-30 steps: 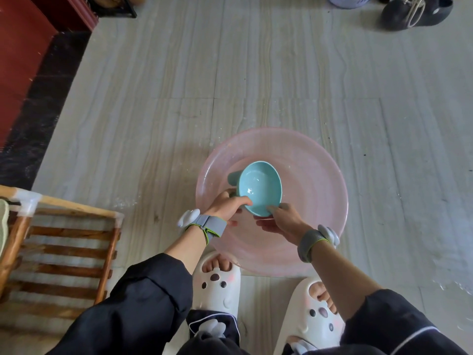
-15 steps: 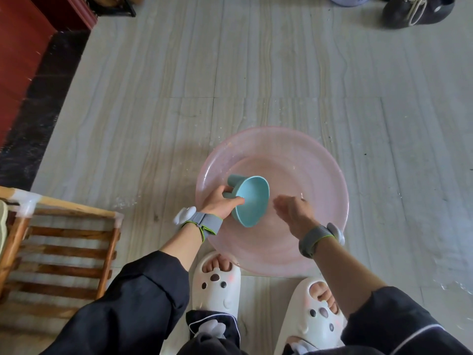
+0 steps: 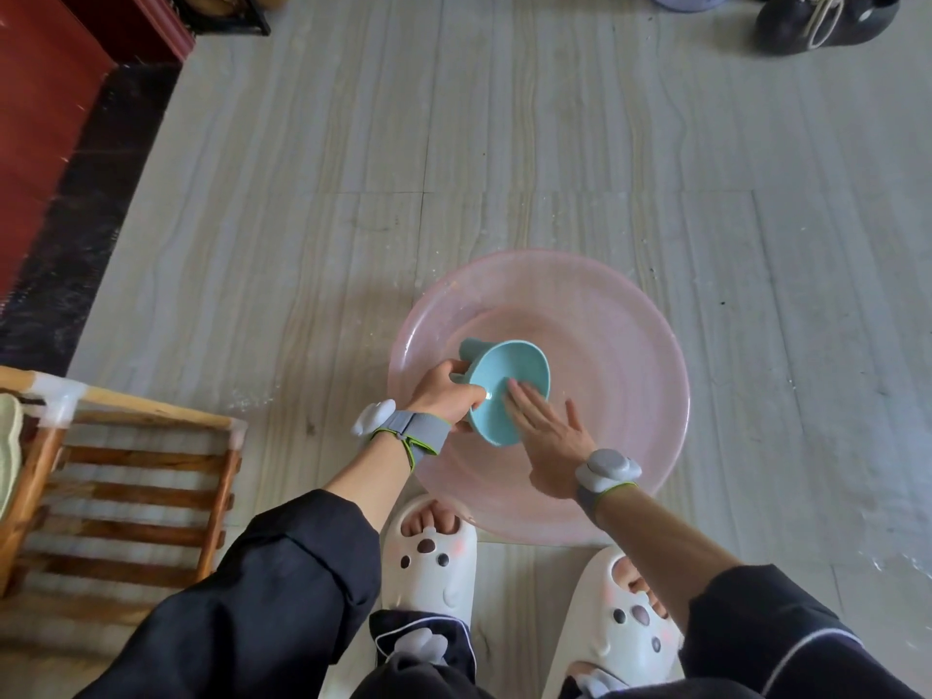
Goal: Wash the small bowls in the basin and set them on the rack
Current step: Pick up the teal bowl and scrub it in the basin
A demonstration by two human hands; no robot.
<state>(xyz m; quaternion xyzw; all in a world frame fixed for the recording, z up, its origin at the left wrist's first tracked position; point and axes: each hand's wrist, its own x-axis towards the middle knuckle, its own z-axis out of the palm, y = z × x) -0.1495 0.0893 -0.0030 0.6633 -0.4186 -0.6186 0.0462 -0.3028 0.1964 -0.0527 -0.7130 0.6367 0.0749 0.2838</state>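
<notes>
A small light-blue bowl (image 3: 509,378) with a foot is held tilted over the pink basin (image 3: 630,345), its mouth facing right and toward me. My left hand (image 3: 446,393) grips its rim and underside from the left. My right hand (image 3: 547,431) is flat with fingers apart, its fingertips pressed against the bowl's inside. The wooden slatted rack (image 3: 136,476) stands on the floor to the left of the basin.
A pale green dish (image 3: 7,446) rests at the rack's left edge. My feet in white slippers (image 3: 428,557) touch the basin's near rim. A dark shoe (image 3: 822,20) lies far right on the tiled floor. A red cabinet (image 3: 45,93) stands far left.
My right hand let go of the bowl's rim, drew away for a moment, then came back flat into the bowl's inside. My left hand tilted the bowl more to the right.
</notes>
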